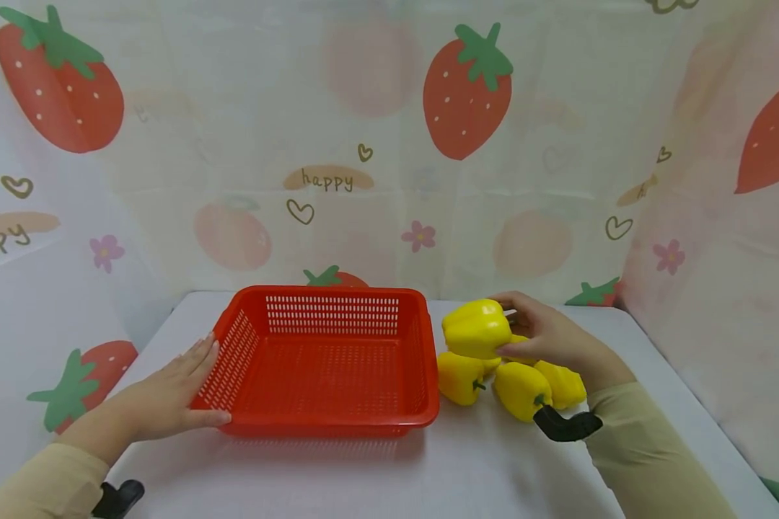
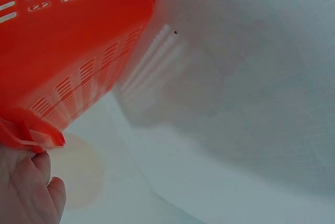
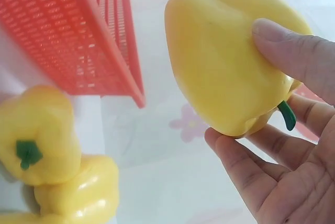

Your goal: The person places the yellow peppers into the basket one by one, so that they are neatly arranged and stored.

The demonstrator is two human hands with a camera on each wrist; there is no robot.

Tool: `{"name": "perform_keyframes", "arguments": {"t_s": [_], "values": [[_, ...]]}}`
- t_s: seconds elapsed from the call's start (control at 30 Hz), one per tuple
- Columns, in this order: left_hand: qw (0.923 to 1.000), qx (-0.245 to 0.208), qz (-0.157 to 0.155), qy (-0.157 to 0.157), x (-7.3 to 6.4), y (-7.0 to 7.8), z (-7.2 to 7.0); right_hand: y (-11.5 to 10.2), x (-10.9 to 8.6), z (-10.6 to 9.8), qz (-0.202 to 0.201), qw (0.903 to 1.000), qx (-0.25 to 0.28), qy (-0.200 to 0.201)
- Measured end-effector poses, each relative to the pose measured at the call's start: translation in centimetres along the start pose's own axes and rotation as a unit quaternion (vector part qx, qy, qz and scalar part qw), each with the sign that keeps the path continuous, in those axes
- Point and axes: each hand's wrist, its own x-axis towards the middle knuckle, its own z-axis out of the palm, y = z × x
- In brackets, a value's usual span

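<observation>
A yellow bell pepper (image 1: 475, 329) is held up in my right hand (image 1: 545, 333), just right of the red basket's back right side. In the right wrist view, the thumb (image 3: 293, 51) presses one side of the pepper (image 3: 230, 56) and the fingers support it near its green stem. My left hand (image 1: 169, 393) rests along the left rim of the red plastic basket (image 1: 327, 419), fingers mostly straight, thumb by the front corner. In the left wrist view, this hand (image 2: 26, 187) touches the rim. The basket's inside shows only its bare slotted floor.
Several more yellow peppers (image 1: 521, 389) lie clustered on the white table (image 1: 487, 468), right of the basket. One pepper (image 1: 459, 378) is right beside the basket's right wall. A strawberry-printed backdrop (image 1: 376, 144) stands behind and at both sides.
</observation>
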Motion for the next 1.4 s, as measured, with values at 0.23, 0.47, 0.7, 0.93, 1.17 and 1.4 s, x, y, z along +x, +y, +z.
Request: {"name": "perform_keyframes", "arguments": {"t_s": [0.23, 0.47, 0.7, 0.93, 1.17, 1.4], "values": [[1.0, 0.005, -0.001, 0.001, 0.1, -0.1, 0.0, -0.7, 1.6, 0.7, -0.025, 0.9996, -0.008, -0.012], [1.0, 0.004, -0.005, -0.004, 0.0, -0.1, 0.0, -1.6, 3.0, 1.5, -0.017, 0.9996, -0.019, -0.016], [1.0, 0.0, -0.005, -0.002, 0.0, 0.0, 0.0, -2.7, 4.2, 2.3, -0.011, 0.9997, 0.001, -0.02], [1.0, -0.001, -0.006, -0.002, 0.0, 0.1, -0.1, -3.5, 5.4, 3.3, -0.001, 0.9995, 0.017, -0.028], [1.0, -0.003, -0.004, -0.001, -0.1, 0.2, -0.2, -4.0, 6.7, 4.2, -0.037, 0.9984, 0.004, -0.044], [1.0, -0.006, -0.002, 0.0, 0.0, 0.1, -0.1, -4.6, 7.8, 5.5, -0.04, 0.9974, 0.004, -0.06]]}}
